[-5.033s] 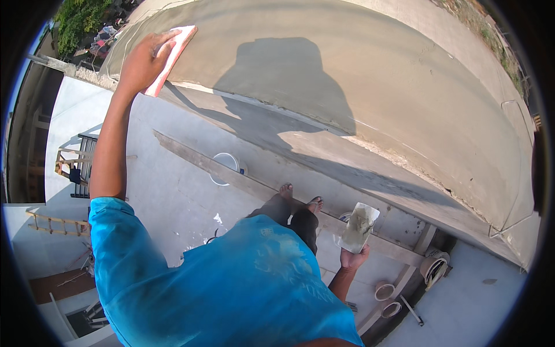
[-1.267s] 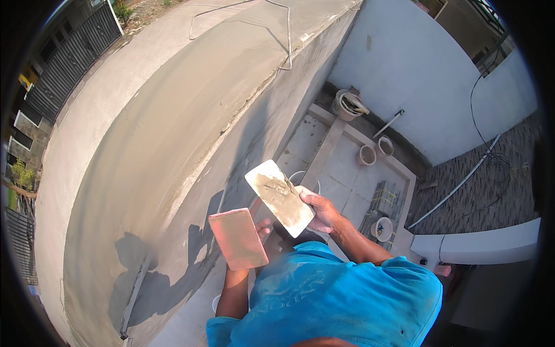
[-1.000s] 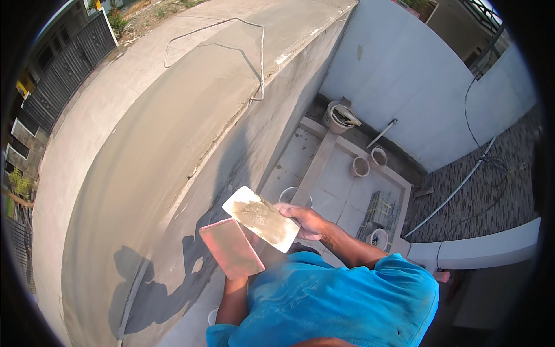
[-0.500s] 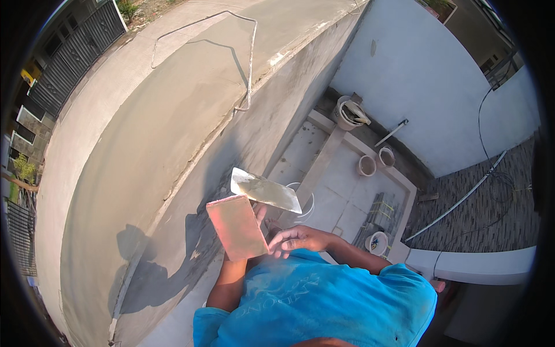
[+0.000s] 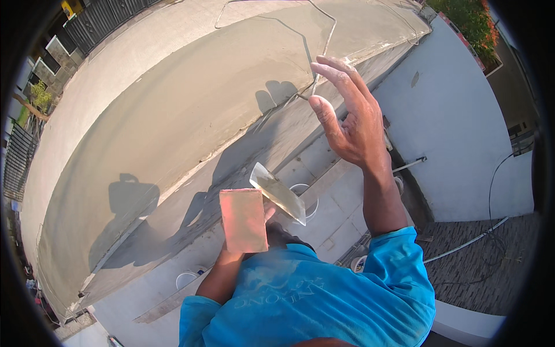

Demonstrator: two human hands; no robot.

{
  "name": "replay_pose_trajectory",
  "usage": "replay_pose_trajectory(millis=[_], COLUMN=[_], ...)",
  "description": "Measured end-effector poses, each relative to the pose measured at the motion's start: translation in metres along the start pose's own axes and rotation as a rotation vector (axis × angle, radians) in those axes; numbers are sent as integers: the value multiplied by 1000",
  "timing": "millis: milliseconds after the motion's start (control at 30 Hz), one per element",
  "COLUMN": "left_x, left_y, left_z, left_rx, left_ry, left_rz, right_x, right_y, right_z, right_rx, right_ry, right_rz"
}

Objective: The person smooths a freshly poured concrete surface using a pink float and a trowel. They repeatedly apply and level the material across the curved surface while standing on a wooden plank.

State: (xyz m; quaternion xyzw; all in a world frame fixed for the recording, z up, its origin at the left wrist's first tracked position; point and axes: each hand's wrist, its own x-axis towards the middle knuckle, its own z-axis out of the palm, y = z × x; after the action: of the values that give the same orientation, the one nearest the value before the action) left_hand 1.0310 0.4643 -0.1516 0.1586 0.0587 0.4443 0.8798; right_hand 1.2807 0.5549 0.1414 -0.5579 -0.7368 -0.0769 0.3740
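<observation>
My left hand [image 5: 267,214], mostly hidden behind a pink rectangular float [image 5: 241,221], grips that float along with a pale trowel [image 5: 277,194] smeared with grey mortar, which tilts just beyond it. My right hand [image 5: 350,118] is raised, empty, fingers apart and dusted white. Its fingertips are by a bent metal rod [image 5: 330,34] over the grey plastered wall top [image 5: 150,115]; whether they touch it, I cannot tell.
A pale plank [image 5: 326,173] and white buckets [image 5: 188,279] are below the wall. A white wall [image 5: 439,121] stands at the right, with a loose cable and pipe [image 5: 465,243] over dark stone cladding. A metal gate [image 5: 92,26] is at the upper left.
My right hand has let go of the trowel, now held with the float in my left, and has risen toward the bent rod. My view has turned.
</observation>
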Motion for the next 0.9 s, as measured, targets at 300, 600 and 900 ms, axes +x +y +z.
replay_pose_trajectory(millis=[300, 600, 900], left_x=[-1, -3, 14], left_y=[-13, -22, 1], left_z=[1, 25, 52], left_rx=[810, 723, 1264], left_ry=[326, 363, 375], left_rz=[44, 242, 161], right_x=[120, 123, 128], right_y=[88, 123, 118], right_z=[74, 70, 73], right_rx=[-212, -245, -268], right_ry=[-569, -580, -573], right_rz=[-55, 10, 49])
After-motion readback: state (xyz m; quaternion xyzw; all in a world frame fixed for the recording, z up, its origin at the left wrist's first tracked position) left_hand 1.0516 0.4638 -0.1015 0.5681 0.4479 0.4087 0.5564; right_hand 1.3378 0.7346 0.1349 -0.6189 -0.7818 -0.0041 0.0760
